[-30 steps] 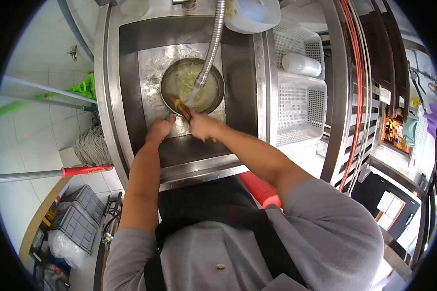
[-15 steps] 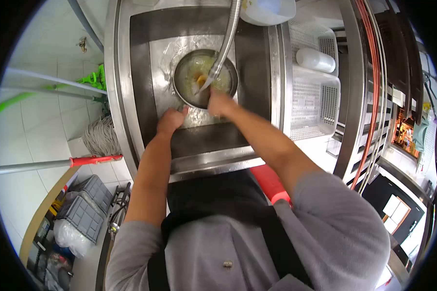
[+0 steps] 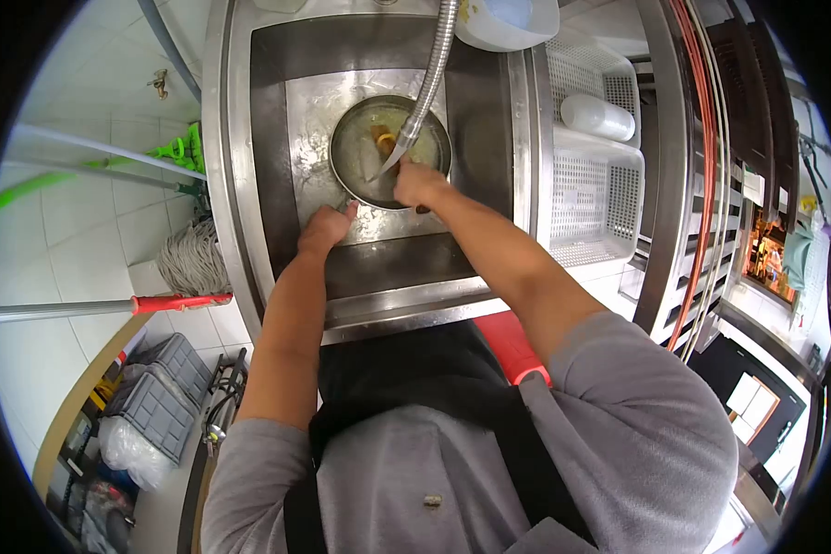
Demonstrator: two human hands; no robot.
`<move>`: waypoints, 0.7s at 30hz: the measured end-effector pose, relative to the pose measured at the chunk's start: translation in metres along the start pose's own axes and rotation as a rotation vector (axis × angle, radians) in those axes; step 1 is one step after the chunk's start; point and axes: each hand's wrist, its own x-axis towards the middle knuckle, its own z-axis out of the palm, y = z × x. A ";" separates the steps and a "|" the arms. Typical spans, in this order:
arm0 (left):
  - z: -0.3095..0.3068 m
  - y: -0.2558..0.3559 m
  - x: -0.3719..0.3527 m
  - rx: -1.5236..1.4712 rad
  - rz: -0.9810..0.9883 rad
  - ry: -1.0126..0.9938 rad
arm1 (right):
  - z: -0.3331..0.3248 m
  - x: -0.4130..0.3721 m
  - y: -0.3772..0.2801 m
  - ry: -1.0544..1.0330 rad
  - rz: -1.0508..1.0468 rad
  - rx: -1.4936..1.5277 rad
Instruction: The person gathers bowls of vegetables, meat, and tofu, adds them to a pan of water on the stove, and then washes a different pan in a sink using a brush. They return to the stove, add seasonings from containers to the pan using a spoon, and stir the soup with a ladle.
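Observation:
A round metal pan (image 3: 338, 157) with cloudy liquid sits in the steel sink (image 3: 309, 198). At its lower left rim is my left hand (image 3: 328, 225), closed on the edge. My right hand (image 3: 419, 185) is closed around a brown-handled tool (image 3: 379, 135) with a yellow band, at the pan's lower right side. Part of that tool lies inside the pan, and its far end is hard to make out. From the flexible metal hose (image 3: 437, 69) above, water streams into the pan.
White perforated baskets (image 3: 596, 198) stand right of the sink, one holding a white container (image 3: 597, 116). A white tub (image 3: 508, 26) is at the sink's upper right corner. On the left are a mop (image 3: 192, 262), poles and grey crates (image 3: 162, 406).
My right hand was blurred by motion and now looks sharp, at nearly the same place. The liquid's surface looks calmer. My left hand has stayed at the rim.

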 end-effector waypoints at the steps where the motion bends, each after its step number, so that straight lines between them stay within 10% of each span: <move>1: -0.002 0.000 0.000 0.001 0.005 0.016 | 0.019 -0.008 0.004 0.013 -0.078 -0.080; 21: 0.002 -0.012 0.021 -0.068 0.178 -0.197 | 0.027 0.015 0.005 0.090 -0.356 0.197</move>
